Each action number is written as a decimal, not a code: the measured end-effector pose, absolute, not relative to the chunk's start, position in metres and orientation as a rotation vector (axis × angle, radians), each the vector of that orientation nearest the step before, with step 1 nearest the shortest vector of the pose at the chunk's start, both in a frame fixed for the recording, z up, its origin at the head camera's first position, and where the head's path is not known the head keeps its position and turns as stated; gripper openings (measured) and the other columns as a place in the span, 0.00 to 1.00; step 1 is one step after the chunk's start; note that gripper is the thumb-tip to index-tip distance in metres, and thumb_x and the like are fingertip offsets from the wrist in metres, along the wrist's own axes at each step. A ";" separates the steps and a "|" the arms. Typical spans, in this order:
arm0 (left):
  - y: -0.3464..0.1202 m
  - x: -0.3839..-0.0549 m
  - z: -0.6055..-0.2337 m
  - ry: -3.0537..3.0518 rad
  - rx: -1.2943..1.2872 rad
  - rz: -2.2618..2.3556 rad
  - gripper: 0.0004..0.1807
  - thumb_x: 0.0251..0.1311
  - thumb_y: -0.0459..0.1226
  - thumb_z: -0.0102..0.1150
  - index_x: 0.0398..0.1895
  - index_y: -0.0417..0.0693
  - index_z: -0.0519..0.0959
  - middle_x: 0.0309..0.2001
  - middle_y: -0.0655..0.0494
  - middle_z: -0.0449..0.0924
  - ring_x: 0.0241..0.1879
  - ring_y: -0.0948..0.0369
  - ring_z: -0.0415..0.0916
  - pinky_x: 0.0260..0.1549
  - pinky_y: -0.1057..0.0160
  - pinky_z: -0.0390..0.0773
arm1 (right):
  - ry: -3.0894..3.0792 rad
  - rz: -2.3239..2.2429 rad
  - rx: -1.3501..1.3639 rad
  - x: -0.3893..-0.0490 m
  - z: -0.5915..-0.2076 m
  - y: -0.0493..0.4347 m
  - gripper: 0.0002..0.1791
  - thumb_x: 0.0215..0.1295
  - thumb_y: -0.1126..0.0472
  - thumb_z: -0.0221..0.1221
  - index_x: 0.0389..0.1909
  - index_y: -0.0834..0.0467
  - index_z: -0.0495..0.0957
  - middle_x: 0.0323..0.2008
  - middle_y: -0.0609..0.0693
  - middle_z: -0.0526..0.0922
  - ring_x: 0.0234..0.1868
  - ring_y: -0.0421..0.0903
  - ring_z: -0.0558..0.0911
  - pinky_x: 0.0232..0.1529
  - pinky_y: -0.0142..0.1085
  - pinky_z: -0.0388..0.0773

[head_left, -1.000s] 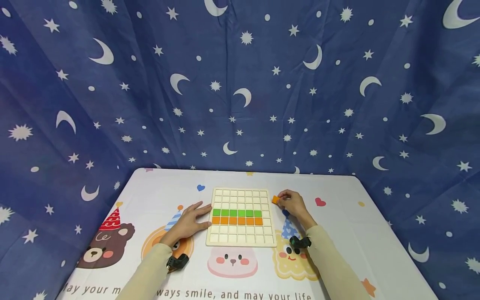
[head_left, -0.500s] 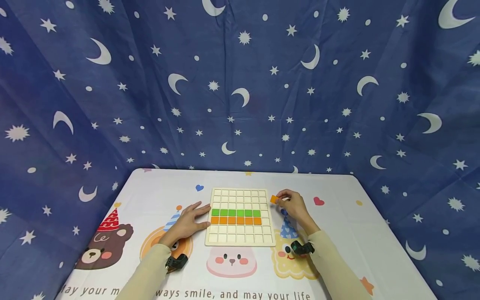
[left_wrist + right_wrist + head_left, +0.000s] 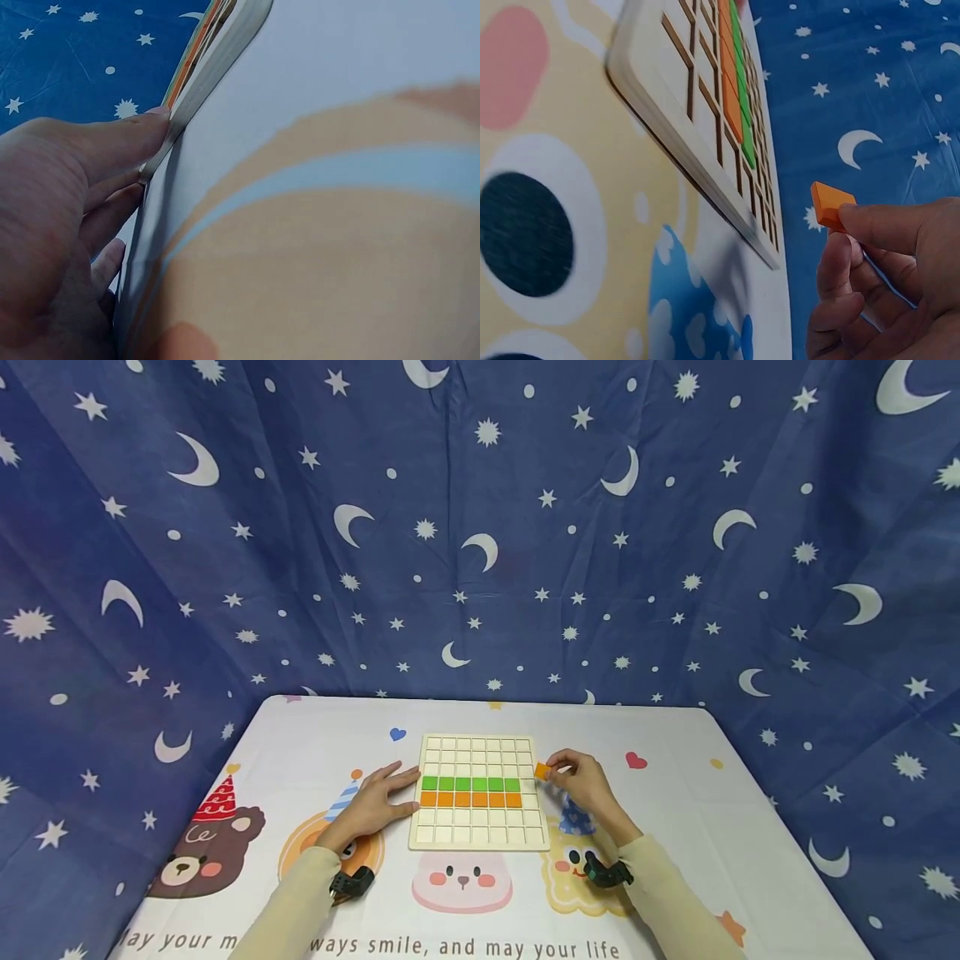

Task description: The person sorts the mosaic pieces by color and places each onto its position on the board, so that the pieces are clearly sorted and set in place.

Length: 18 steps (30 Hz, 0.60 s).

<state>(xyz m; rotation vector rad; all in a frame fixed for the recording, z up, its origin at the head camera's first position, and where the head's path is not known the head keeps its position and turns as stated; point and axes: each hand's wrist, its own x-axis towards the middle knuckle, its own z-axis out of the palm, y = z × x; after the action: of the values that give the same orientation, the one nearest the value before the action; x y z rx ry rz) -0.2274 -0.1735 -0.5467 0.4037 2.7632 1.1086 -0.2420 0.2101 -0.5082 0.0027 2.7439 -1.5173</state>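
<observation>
A pale wooden grid board lies on the table, with a row of green square tiles above a row of orange square tiles. In both rows the rightmost cell is bare. Between thumb and fingertips my right hand pinches one loose orange tile, held up just off the board's right edge. My left hand rests at the board's left edge, fingers spread and fairly straight; in the left wrist view its thumb touches the board's side.
The white tablecloth carries printed cartoon animals and lettering. Behind the table hangs a dark blue curtain with moons and stars. A black wrist camera sits on the left wrist and another on the right wrist.
My right hand has shifted slightly left and nearer me with the orange tile, bringing it close to the board's right edge. The left hand holds its place; the head view drifts a little.
</observation>
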 end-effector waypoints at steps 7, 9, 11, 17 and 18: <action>-0.174 -0.227 -0.547 2.768 0.409 1.075 0.36 0.58 0.50 0.67 0.70 0.57 0.69 0.75 0.54 0.60 0.77 0.42 0.45 0.70 0.31 0.50 | 2.779 -1.484 -0.038 -0.234 -0.514 0.206 0.07 0.56 0.68 0.67 0.33 0.55 0.83 0.30 0.50 0.83 0.24 0.43 0.75 0.26 0.30 0.73; -0.174 -0.227 -0.548 2.775 0.420 1.079 0.36 0.58 0.49 0.67 0.70 0.57 0.70 0.75 0.54 0.61 0.77 0.41 0.46 0.69 0.30 0.50 | 2.780 -1.474 -0.048 -0.232 -0.516 0.204 0.07 0.55 0.68 0.68 0.33 0.55 0.83 0.29 0.49 0.83 0.24 0.41 0.74 0.25 0.29 0.72; -0.174 -0.228 -0.548 2.777 0.419 1.084 0.36 0.58 0.49 0.67 0.70 0.57 0.69 0.75 0.54 0.61 0.77 0.41 0.46 0.69 0.31 0.50 | 2.765 -1.477 -0.057 -0.229 -0.517 0.202 0.07 0.55 0.68 0.68 0.33 0.55 0.83 0.29 0.49 0.83 0.24 0.41 0.74 0.25 0.29 0.71; -0.173 -0.229 -0.548 2.764 0.408 1.078 0.36 0.58 0.50 0.67 0.71 0.57 0.68 0.76 0.55 0.60 0.77 0.42 0.45 0.71 0.32 0.48 | 2.730 -1.467 -0.026 -0.224 -0.522 0.198 0.06 0.57 0.68 0.67 0.33 0.55 0.82 0.30 0.48 0.83 0.25 0.42 0.75 0.23 0.29 0.70; -0.173 -0.229 -0.547 2.761 0.408 1.079 0.36 0.59 0.50 0.67 0.71 0.57 0.68 0.76 0.55 0.60 0.77 0.42 0.45 0.70 0.32 0.48 | 2.724 -1.466 -0.020 -0.223 -0.523 0.198 0.06 0.57 0.68 0.67 0.33 0.54 0.82 0.30 0.47 0.83 0.25 0.42 0.75 0.24 0.29 0.70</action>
<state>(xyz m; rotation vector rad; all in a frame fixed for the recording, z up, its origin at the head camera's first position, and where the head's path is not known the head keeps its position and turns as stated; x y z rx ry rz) -0.2288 -0.1731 -0.5473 0.4078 2.7609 1.0788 -0.2231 0.1979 -0.5231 -0.0202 2.7235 -1.4665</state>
